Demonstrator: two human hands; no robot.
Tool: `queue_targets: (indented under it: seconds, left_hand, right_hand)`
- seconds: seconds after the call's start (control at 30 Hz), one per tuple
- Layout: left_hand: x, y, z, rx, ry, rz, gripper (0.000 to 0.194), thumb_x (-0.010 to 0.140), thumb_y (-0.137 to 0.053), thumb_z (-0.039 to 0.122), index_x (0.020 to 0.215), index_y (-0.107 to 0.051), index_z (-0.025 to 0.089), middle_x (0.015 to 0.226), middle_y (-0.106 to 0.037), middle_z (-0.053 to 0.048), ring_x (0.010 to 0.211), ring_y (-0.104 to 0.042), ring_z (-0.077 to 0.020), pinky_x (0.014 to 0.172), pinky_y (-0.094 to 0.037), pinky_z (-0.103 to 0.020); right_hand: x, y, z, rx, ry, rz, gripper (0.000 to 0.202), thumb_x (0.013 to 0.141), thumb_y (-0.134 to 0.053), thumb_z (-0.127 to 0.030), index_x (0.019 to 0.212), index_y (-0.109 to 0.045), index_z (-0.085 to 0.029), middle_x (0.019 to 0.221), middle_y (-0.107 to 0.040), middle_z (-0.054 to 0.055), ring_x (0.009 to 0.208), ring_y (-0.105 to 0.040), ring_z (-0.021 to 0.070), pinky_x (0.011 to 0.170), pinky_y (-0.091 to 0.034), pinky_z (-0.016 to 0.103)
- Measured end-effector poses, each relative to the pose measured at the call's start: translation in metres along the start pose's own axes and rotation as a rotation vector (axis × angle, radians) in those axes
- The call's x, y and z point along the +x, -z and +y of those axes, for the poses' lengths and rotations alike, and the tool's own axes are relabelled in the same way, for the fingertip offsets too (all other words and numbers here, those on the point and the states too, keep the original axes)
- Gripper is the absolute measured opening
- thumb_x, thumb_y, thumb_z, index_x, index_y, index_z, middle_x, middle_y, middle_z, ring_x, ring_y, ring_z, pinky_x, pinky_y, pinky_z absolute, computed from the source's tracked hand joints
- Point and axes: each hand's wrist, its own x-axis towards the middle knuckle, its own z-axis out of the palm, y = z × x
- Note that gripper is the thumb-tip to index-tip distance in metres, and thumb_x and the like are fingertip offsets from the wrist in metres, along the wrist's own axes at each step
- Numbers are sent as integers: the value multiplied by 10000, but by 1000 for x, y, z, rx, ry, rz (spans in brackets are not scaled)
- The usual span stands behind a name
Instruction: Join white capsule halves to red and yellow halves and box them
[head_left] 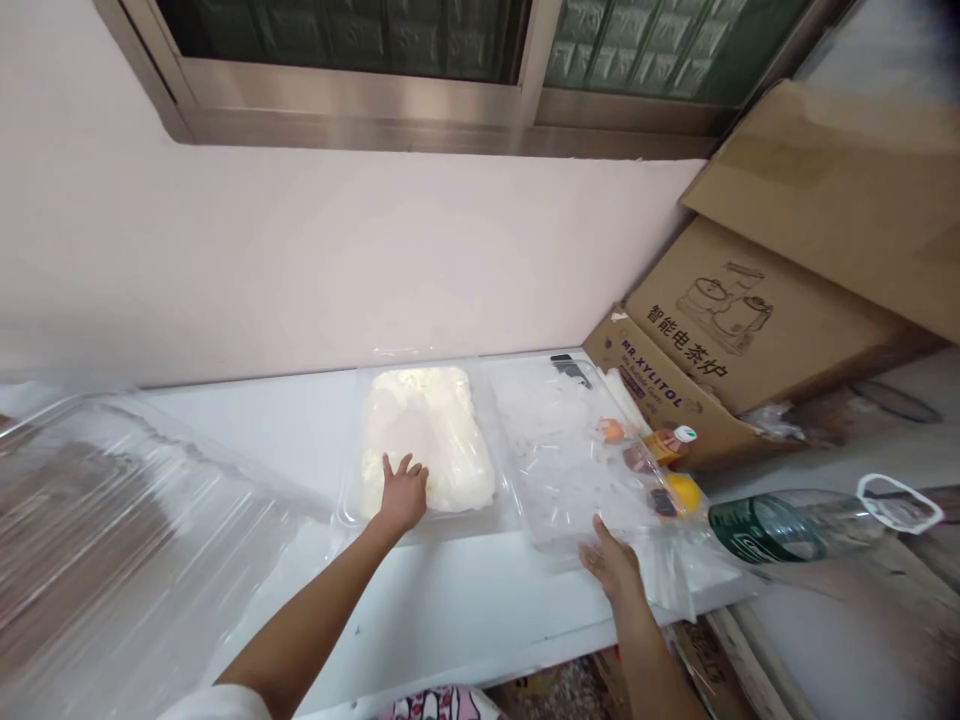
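A clear plastic container [351, 497] lies opened on the white table [450, 590], holding a pale cream-coloured slab [439, 430]. My left hand [405, 493] is at the slab's lower left part, fingers spread, with nothing held. The container's clear lid [547, 480] lies flat to the right. At the lid's near edge, my right hand [611, 560] has its fingers apart and grips nothing; whether it touches the lid is not clear.
Clear plastic wrap [150, 540] spreads across the left. On the right are a small orange bottle [670, 443], a yellow item [684, 492], a large green-labelled bottle [772, 525] and cardboard boxes [780, 300]. The wall [375, 250] and window frame [360, 105] stand behind.
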Motion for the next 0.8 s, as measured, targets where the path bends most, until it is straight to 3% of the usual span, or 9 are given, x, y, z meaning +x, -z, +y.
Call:
queue_targets:
  seconds: [0.1,0.27,0.33,0.4,0.47,0.57,0.67,0.8]
  left_hand:
    - [-9,-2,7,-29,72,91,370,808,-384,79,1094,-603,161,1169,-611,-142,1291,-345,-328,1055,-14,-642]
    - [-17,-7,14,-181,106,167,341,884,-403,255,1148,-571,120,1256,-552,-168,1234,-425,-305,1055,-237,-533]
    - [-18,-1,24,-204,124,208,385,898,-383,313,1153,-566,89,1253,-543,-194,1216,-437,-313,1045,-253,-526]
    - [-16,10,44,-306,145,270,427,911,-344,374,1139,-576,96,1215,-566,-187,1197,-449,-314,1037,-265,-515]
    - [-10,22,73,-551,188,251,474,893,-360,469,1132,-581,124,1149,-608,-157,1146,-499,-295,1002,-334,-455]
    - [10,27,119,-895,331,21,680,765,-516,595,1217,-516,87,1130,-627,-173,1072,-567,-303,925,-418,-392]
    - [36,15,154,-975,414,-53,712,688,-637,511,1226,-496,65,1160,-614,-201,1063,-587,-312,895,-452,-377]
    - [52,0,176,-1093,447,13,599,719,-582,178,1294,-424,124,1278,-549,-160,1188,-514,-245,1019,-375,-363]
  right_hand:
    - [7,-16,7,90,-183,-9,399,546,-759,-330,707,-421,-193,506,-475,-54,401,-502,102,325,-291,159]
    - [2,-13,-5,178,-176,-82,228,564,-639,-172,642,-424,-180,483,-491,-58,395,-488,62,315,-245,115]
    - [-6,-9,-7,210,-165,-101,183,542,-599,-148,613,-432,-175,476,-500,-47,401,-489,61,314,-253,118]
    - [-17,-6,-6,235,-150,-111,165,517,-582,-141,589,-439,-177,470,-504,-39,407,-491,67,313,-261,129]
    - [-26,-2,-5,254,-129,-109,167,500,-584,-151,573,-438,-188,462,-498,-41,406,-489,78,309,-266,148]
    - [-36,6,-4,269,-83,-83,191,476,-610,-183,582,-453,-202,470,-498,-50,428,-513,101,306,-275,173]
    - [-42,13,-6,258,-39,-67,238,440,-634,-204,605,-464,-195,471,-487,-68,471,-556,121,312,-275,170]
    - [-50,16,-15,244,34,-82,254,433,-647,-231,604,-464,-186,461,-483,-76,475,-564,128,325,-288,173]
